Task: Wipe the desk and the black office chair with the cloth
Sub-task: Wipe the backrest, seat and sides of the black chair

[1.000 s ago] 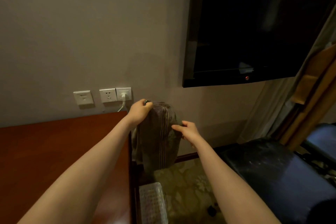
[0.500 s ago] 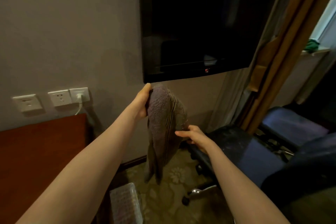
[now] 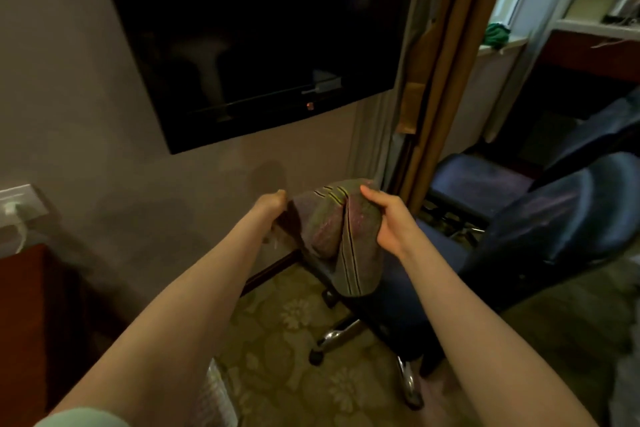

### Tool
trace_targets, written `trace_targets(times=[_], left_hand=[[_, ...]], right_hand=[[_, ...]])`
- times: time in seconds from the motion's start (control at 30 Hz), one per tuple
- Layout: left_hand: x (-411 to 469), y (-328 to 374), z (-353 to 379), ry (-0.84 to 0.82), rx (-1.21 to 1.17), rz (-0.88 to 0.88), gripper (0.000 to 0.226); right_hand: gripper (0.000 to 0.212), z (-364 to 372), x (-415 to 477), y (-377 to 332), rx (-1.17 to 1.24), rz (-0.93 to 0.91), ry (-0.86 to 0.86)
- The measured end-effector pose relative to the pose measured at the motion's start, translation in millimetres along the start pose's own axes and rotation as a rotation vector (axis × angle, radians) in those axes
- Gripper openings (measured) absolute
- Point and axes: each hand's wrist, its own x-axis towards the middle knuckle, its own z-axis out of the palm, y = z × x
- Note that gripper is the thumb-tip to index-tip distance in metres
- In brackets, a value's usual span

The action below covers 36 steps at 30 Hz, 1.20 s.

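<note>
Change: half a second ago the cloth hung long from the left hand, with the right hand at its side edge. It is now bunched between both hands, the right hand has come up to its top, and the view has swung toward the chair.
Left hand: curled on the cloth's left end, grasping it, though blur hides the fingers.
Right hand: clenched over the cloth's upper right fold, thumb on top and fingers wrapped behind.
Cloth: grey-brown with dark stripes, held in the air over the front of the chair's seat. A folded flap droops toward the seat, and I cannot tell whether it touches.
Chair: dark padded seat and backrest on a chrome wheeled base, with the backrest toward the right.
Desk: reddish wood, well to the left of the chair, with only a corner in view.
Television: dark screen on the wall, above and left of the chair.
Socket: on the wall far left of the chair, with a white plug in it.
Curtain: hangs behind the chair.
Second seat: just beyond the chair, near the curtain.
Carpet: patterned, beneath the chair's base.
</note>
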Motion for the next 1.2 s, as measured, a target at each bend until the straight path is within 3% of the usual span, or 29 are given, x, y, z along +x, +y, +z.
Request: trace_targets(times=[0.1, 0.2, 0.27, 0.37, 0.57, 0.7, 0.83, 0.9, 1.0, 1.1, 1.2], left_hand=[[15, 18, 24, -0.039, 0.145, 0.179, 0.064], [23, 34, 44, -0.337, 0.164, 0.412, 0.047], [24, 47, 54, -0.553, 0.292, 0.472, 0.05], [36, 69, 67, -0.666, 0.34, 0.543, 0.051], [65, 103, 91, -0.769, 0.399, 0.58, 0.024], [70, 116, 118, -0.813, 0.302, 0.527, 0.015], [70, 121, 149, -0.887, 0.116, 0.465, 0.018], [66, 123, 166, -0.934, 0.034, 0.426, 0.021], [56, 130, 196, -0.969, -0.058, 0.356, 0.019], [37, 137, 220, -0.999, -0.119, 0.315, 0.024], [14, 140, 243, -1.024, -0.191, 0.284, 0.025]], right_hand=[[0.015, -7, 17, -19, -0.007, -0.037, 0.05], [0.012, -12, 29, -32, -0.043, -0.067, 0.083], [0.012, -19, 38, -42, -0.042, -0.089, 0.118], [0.017, -28, 49, -59, -0.119, -0.158, 0.192], [0.021, -49, 64, -80, -0.334, -0.236, 0.387], [0.023, -62, 69, -89, -0.504, -0.278, 0.533], [0.035, -85, 73, -92, -0.892, -0.289, 0.938], [0.047, -95, 63, -92, -0.946, -0.36, 1.11], [0.046, -109, 47, -94, -0.909, -0.569, 0.976], [0.07, -122, 33, -96, -1.085, -0.464, 0.691], [0.099, -139, 22, -95, -1.344, -0.358, 0.717]])
